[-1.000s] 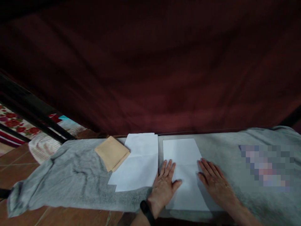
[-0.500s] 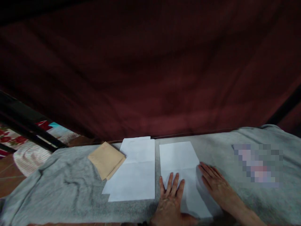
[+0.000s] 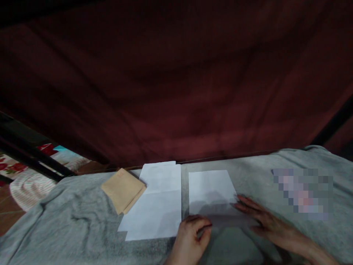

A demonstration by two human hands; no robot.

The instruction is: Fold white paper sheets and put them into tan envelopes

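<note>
A white sheet of paper (image 3: 209, 184) lies on the grey cloth in front of me, its near part lifted and folding away from me. My left hand (image 3: 193, 233) is closed in a pinch on the left end of that raised near edge. At the other end, my right hand (image 3: 261, 217) has its fingers stretched over the sheet's right side and its thumb below, with the raised edge between them. To the left, a stack of white paper sheets (image 3: 160, 206) lies flat, creased across the middle. Several brown envelopes (image 3: 122, 189) overlap the stack's left edge.
Grey cloth (image 3: 74, 217) with wrinkles covers the work surface. A dark red curtain (image 3: 193, 92) hangs behind it. At the right lies a pixelated item (image 3: 302, 195). Dark bars (image 3: 35, 158) and a striped cloth (image 3: 31, 187) are at the far left.
My left hand has gone from lying flat on the sheet to pinching its near edge, which has risen and moved away from me. My right hand has shifted slightly right.
</note>
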